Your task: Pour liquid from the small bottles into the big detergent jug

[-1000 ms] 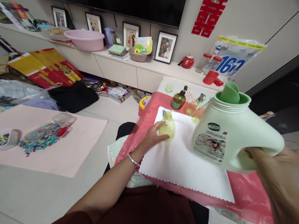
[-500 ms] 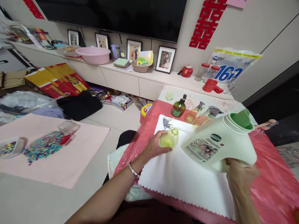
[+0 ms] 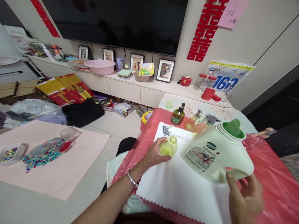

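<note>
My left hand is wrapped around a small translucent yellow-green bottle with an open neck. It holds the bottle above a white scalloped-edge mat. My right hand has its fingers curled at the handle of a big pale-green detergent jug, the thumb on the near side. The jug leans to the left, uncapped, a green pouring spout showing in its mouth. Behind the small bottle, a grey spray trigger head with a tube lies on the mat.
A green pump bottle and orange-tinted spray bottles stand behind the mat on a red plastic cover. Farther back are red-lidded jars. To the left, colourful small pieces lie on a pink sheet.
The view has tilted up slightly. My right hand has shifted its grip at the jug's handle, with its fingers now more visible. The small bottle stays in my left hand.
</note>
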Available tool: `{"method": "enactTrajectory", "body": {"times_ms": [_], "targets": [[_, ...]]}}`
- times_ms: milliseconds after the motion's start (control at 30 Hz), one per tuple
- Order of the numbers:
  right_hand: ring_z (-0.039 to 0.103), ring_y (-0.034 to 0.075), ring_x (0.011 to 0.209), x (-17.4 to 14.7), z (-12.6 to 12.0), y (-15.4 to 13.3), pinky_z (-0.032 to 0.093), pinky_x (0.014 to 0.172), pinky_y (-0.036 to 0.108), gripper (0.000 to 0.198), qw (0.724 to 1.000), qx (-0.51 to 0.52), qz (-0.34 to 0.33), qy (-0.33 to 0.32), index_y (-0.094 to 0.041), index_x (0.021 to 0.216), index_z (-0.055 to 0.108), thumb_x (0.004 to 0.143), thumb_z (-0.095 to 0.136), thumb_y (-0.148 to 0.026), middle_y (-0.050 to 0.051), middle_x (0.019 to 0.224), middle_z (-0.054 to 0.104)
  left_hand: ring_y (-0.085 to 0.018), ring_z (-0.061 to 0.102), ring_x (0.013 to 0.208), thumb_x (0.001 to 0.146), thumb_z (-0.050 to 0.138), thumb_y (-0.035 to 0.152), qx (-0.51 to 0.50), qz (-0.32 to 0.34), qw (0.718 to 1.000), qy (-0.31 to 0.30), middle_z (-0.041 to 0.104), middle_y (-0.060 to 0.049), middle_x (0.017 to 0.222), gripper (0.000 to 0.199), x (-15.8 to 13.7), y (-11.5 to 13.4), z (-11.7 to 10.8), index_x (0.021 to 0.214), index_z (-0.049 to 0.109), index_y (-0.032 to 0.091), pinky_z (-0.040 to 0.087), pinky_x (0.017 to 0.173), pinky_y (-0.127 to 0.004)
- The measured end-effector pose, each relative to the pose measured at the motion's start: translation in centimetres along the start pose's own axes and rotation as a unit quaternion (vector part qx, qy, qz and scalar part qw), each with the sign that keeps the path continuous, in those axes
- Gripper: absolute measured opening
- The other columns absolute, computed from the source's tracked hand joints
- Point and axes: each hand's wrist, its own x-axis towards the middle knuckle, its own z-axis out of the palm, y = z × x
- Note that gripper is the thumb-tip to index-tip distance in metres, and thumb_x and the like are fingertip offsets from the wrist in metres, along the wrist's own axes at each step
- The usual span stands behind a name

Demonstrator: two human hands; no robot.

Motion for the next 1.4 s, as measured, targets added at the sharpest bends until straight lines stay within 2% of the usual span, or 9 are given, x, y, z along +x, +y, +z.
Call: {"method": "enactTrajectory", "body": {"times_ms": [67, 133, 267, 367, 500, 700, 933, 1167, 1400], "targets": [[0.062, 0.031, 0.103, -1.4, -0.3, -1.1, 0.047, 0.103, 0.058, 0.075, 0.995, 0.023, -0.066, 0.068, -0.013, 0.137, 0.064, 0.075, 0.080, -0.053, 0.018, 0.136, 0.054, -0.036, 0.054, 0.133, 0.062, 0.090, 0.051, 0.001, -0.002, 1.000, -0.001, 0.059, -0.012, 0.141, 0.089, 0.0, 0.2, 0.0, 0.138, 0.053, 0.023, 0.042, 0.112, -0.047], [0.063, 0.035, 0.102, -3.0, -0.6, -2.4, 0.050, 0.096, 0.059, 0.061, 0.983, -0.016, -0.154, 0.097, -0.014, 0.129, 0.069, 0.080, 0.079, -0.049, 0.018, 0.120, 0.063, -0.034, 0.055, 0.131, 0.064, 0.090, 0.042, 0.002, -0.016, 1.000, -0.007, 0.060, -0.010, 0.139, 0.083, -0.1, 0.5, -0.2, 0.137, 0.054, 0.025, 0.043, 0.111, -0.046], [0.064, 0.028, 0.100, -6.4, -0.2, -4.9, 0.052, 0.087, 0.043, 0.027, 0.951, -0.061, -0.298, -0.055, -0.018, 0.119, 0.067, 0.095, 0.065, -0.029, 0.013, 0.110, 0.065, -0.032, 0.056, 0.129, 0.063, 0.090, 0.031, -0.004, -0.060, 0.997, -0.046, 0.061, -0.008, 0.138, 0.083, -0.2, 1.8, -1.0, 0.138, 0.053, 0.025, 0.045, 0.109, -0.044], [0.064, 0.020, 0.101, -8.5, 1.6, -6.1, 0.050, 0.088, 0.033, 0.020, 0.925, -0.018, -0.342, -0.166, -0.020, 0.118, 0.064, 0.100, 0.056, -0.017, 0.008, 0.112, 0.065, -0.032, 0.056, 0.131, 0.063, 0.090, 0.031, -0.008, -0.098, 0.991, -0.089, 0.060, -0.008, 0.141, 0.086, -0.7, 2.8, -1.7, 0.140, 0.052, 0.025, 0.045, 0.109, -0.044], [0.062, 0.017, 0.109, -8.6, 5.0, -7.6, 0.049, 0.092, 0.029, 0.020, 0.927, 0.017, -0.293, -0.234, -0.022, 0.117, 0.065, 0.104, 0.050, -0.022, 0.005, 0.117, 0.064, -0.032, 0.053, 0.135, 0.063, 0.090, 0.028, -0.005, -0.097, 0.991, -0.091, 0.057, -0.008, 0.145, 0.088, -1.9, 2.9, -2.0, 0.141, 0.051, 0.025, 0.043, 0.113, -0.045], [0.064, 0.018, 0.106, -4.3, 11.9, -10.1, 0.051, 0.092, 0.031, 0.030, 0.928, 0.060, -0.227, -0.289, -0.020, 0.107, 0.069, 0.103, 0.045, -0.038, 0.006, 0.113, 0.067, -0.034, 0.055, 0.132, 0.061, 0.091, 0.029, 0.014, -0.020, 0.999, -0.021, 0.060, -0.009, 0.140, 0.084, -3.3, 1.6, -1.4, 0.137, 0.055, 0.024, 0.041, 0.115, -0.048], [0.063, 0.020, 0.106, -1.4, 20.1, -8.5, 0.049, 0.098, 0.036, 0.027, 0.903, -0.103, -0.186, -0.374, -0.012, 0.112, 0.069, 0.096, 0.047, -0.014, 0.010, 0.112, 0.067, -0.035, 0.056, 0.130, 0.062, 0.091, 0.045, -0.024, -0.015, 0.999, -0.035, 0.061, -0.010, 0.139, 0.087, -3.3, 1.4, -1.8, 0.138, 0.055, 0.024, 0.042, 0.113, -0.049], [0.059, 0.021, 0.116, -1.1, 22.2, -7.1, 0.049, 0.104, 0.042, 0.017, 0.844, -0.288, -0.182, -0.415, -0.012, 0.111, 0.067, 0.100, 0.063, -0.026, 0.008, 0.120, 0.063, -0.035, 0.056, 0.130, 0.062, 0.091, 0.052, -0.059, -0.013, 0.997, -0.052, 0.061, -0.009, 0.140, 0.088, -3.4, 1.3, -2.0, 0.139, 0.057, 0.026, 0.044, 0.112, -0.048], [0.060, 0.022, 0.112, -1.3, 22.1, -8.1, 0.051, 0.101, 0.044, 0.012, 0.815, -0.350, -0.186, -0.423, -0.011, 0.107, 0.067, 0.096, 0.063, -0.012, 0.007, 0.109, 0.064, -0.036, 0.058, 0.127, 0.057, 0.094, 0.044, -0.059, -0.016, 0.997, -0.040, 0.064, -0.009, 0.135, 0.087, -3.3, 1.5, -1.9, 0.135, 0.061, 0.025, 0.046, 0.110, -0.048]]}}
